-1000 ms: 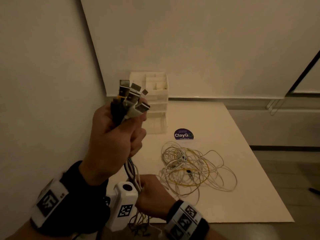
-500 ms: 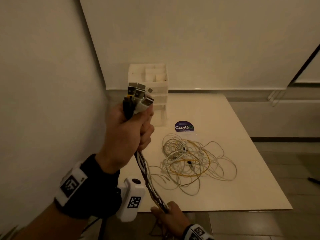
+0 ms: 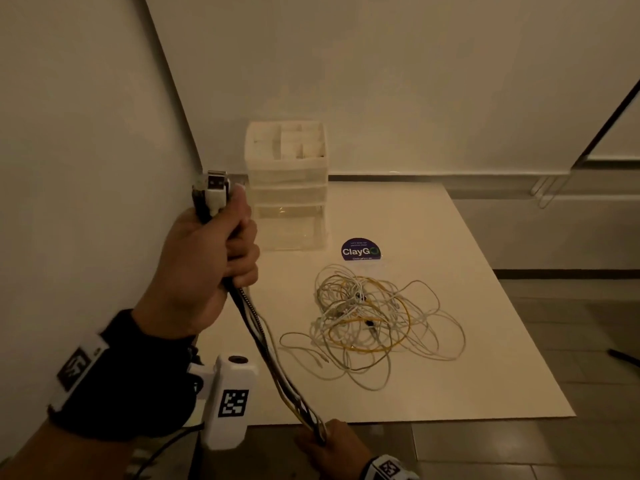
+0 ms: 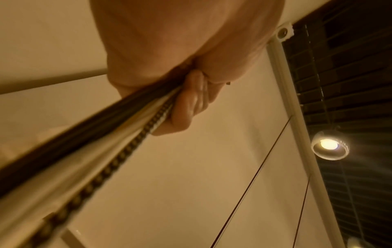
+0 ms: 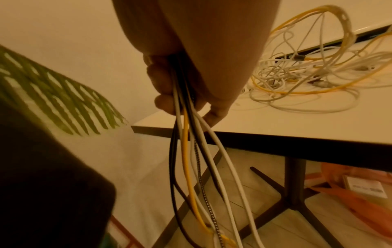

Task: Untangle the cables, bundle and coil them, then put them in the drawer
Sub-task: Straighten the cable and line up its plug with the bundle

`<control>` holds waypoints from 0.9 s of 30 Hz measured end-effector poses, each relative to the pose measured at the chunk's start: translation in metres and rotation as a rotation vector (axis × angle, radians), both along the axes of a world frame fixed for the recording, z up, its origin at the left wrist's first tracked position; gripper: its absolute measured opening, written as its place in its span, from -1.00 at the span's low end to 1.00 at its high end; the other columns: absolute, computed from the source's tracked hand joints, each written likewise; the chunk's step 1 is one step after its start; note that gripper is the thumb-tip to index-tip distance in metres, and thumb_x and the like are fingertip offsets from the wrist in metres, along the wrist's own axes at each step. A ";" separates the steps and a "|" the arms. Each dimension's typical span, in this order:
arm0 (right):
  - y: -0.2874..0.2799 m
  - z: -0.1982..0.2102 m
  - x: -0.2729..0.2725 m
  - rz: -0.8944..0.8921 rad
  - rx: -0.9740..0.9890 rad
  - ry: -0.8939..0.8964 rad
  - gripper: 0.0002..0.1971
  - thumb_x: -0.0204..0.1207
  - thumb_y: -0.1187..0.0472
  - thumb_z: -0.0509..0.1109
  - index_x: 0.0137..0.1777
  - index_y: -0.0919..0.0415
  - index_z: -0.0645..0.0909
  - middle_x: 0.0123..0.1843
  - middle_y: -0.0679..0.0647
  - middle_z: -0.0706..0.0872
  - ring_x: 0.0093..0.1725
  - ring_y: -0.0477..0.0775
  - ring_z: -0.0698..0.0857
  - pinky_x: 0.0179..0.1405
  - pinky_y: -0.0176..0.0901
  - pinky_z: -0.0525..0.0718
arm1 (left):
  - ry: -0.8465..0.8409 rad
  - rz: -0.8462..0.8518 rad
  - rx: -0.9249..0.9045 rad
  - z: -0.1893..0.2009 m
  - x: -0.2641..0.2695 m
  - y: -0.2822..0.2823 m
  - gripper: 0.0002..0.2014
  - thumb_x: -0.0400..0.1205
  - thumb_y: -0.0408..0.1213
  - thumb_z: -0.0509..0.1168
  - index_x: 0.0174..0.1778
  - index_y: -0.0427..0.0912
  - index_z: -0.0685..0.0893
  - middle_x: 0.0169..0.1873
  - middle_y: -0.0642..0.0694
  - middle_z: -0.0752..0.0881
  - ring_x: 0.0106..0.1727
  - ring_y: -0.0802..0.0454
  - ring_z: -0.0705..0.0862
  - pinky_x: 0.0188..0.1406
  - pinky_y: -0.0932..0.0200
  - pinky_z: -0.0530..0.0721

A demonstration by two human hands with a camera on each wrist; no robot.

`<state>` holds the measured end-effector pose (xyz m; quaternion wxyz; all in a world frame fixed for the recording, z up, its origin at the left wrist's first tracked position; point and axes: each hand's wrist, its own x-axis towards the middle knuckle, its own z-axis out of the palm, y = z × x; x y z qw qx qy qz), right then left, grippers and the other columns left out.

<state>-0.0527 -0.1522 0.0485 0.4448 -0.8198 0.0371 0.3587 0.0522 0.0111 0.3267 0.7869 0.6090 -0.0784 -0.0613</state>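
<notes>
My left hand [image 3: 221, 258] is raised above the table's left side and grips a bundle of cables [image 3: 273, 355] just below their USB plugs [image 3: 215, 188], which stick up from the fist. The black, white, yellow and braided cords run taut down to my right hand [image 3: 325, 445], which grips them below the table's near edge. In the right wrist view the cords [image 5: 191, 151] hang loose past the fingers [image 5: 163, 100]. The left wrist view shows the bundle [image 4: 118, 124] leaving the fist [image 4: 182, 100]. A tangled pile of white and yellow cables [image 3: 374, 320] lies on the table.
A translucent drawer unit [image 3: 287, 188] with an open compartment top stands at the table's back left, beside the wall. A round purple sticker [image 3: 360, 250] lies in front of it. The white table [image 3: 485, 341] ends near my right hand; tiled floor lies beyond.
My left hand has lowered and moved forward with the plug ends. My right hand has slid down the bundle, off the table's near edge, drawing the cords straight.
</notes>
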 end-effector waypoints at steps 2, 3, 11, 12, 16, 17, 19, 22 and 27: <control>-0.003 0.005 0.007 0.187 -0.055 -0.019 -0.71 0.57 -0.07 0.36 -0.36 -0.06 0.48 -0.35 0.00 0.56 -0.28 -0.06 0.59 -0.18 -0.22 0.50 | 0.009 -0.019 0.027 -0.008 -0.004 -0.003 -0.62 0.70 -0.07 0.14 -0.43 -0.11 0.33 -0.64 0.02 0.21 -0.68 0.14 0.12 -0.65 0.25 0.06; -0.006 0.006 0.012 0.268 -0.071 -0.042 -0.87 0.58 -0.03 0.37 -0.17 -0.06 0.56 -0.20 0.05 0.63 -0.12 0.03 0.64 -0.08 -0.19 0.54 | 0.011 -0.023 0.034 -0.012 -0.006 -0.004 -0.62 0.69 -0.07 0.16 -0.43 -0.11 0.31 -0.64 0.02 0.21 -0.69 0.14 0.11 -0.64 0.25 0.03; -0.006 0.043 0.087 0.291 -0.179 -0.476 -0.65 0.39 0.45 0.18 0.06 0.15 0.66 0.10 0.10 0.71 0.13 0.12 0.64 0.08 -0.12 0.60 | -0.001 0.133 0.048 -0.015 -0.006 0.015 -0.55 0.65 -0.06 0.23 -0.36 -0.18 0.14 -0.65 -0.01 0.20 -0.72 0.13 0.10 -0.67 0.32 0.06; 0.001 0.052 0.102 0.173 -0.124 -0.587 -0.68 0.34 0.45 0.15 -0.06 0.20 0.68 -0.03 0.12 0.74 0.01 0.15 0.66 -0.05 -0.14 0.57 | 0.007 0.161 0.042 -0.016 -0.006 0.018 -0.55 0.67 -0.06 0.23 -0.37 -0.17 0.16 -0.65 0.00 0.20 -0.72 0.14 0.10 -0.67 0.32 0.05; 0.036 0.051 0.160 0.152 -0.298 -0.702 -0.70 0.45 0.36 0.25 0.19 0.22 0.47 0.12 0.16 0.55 0.10 0.27 0.55 -0.01 0.03 0.51 | 0.042 0.238 0.019 -0.018 -0.004 0.020 -0.67 0.65 -0.08 0.20 -0.39 -0.12 0.35 -0.64 0.01 0.20 -0.71 0.16 0.10 -0.67 0.32 0.04; 0.043 0.044 0.168 0.260 -0.436 -0.632 -0.64 0.52 0.30 0.25 0.31 0.21 0.40 0.22 0.17 0.51 0.19 0.30 0.55 0.08 0.10 0.52 | 0.045 0.251 0.016 -0.019 -0.002 0.021 -0.66 0.66 -0.09 0.19 -0.40 -0.12 0.36 -0.64 0.02 0.21 -0.71 0.15 0.10 -0.67 0.34 0.05; 0.048 0.026 0.172 0.424 -0.602 -0.463 -0.60 0.63 0.23 0.19 0.45 0.19 0.31 0.36 0.20 0.49 0.33 0.32 0.55 0.25 0.18 0.51 | 0.051 0.281 0.006 -0.021 0.002 0.021 -0.65 0.66 -0.08 0.20 -0.43 -0.11 0.37 -0.64 0.02 0.22 -0.70 0.16 0.12 -0.68 0.35 0.09; 0.040 0.007 0.174 0.455 -0.559 -0.301 -0.69 0.70 0.22 0.10 0.38 0.30 0.44 0.39 0.28 0.53 0.35 0.31 0.58 0.25 0.04 0.56 | 0.067 0.321 -0.005 -0.025 0.007 0.024 -0.67 0.61 -0.06 0.24 -0.43 -0.09 0.41 -0.62 0.01 0.22 -0.69 0.16 0.12 -0.69 0.34 0.07; 0.003 0.042 0.169 -0.105 0.011 0.047 -0.80 0.66 0.29 0.18 -0.03 0.34 0.62 -0.28 0.18 0.67 -0.37 0.12 0.66 -0.30 -0.07 0.64 | 0.137 0.326 -0.019 -0.036 0.015 0.018 -0.67 0.60 -0.05 0.25 -0.41 -0.12 0.40 -0.61 -0.01 0.22 -0.68 0.15 0.11 -0.69 0.35 0.07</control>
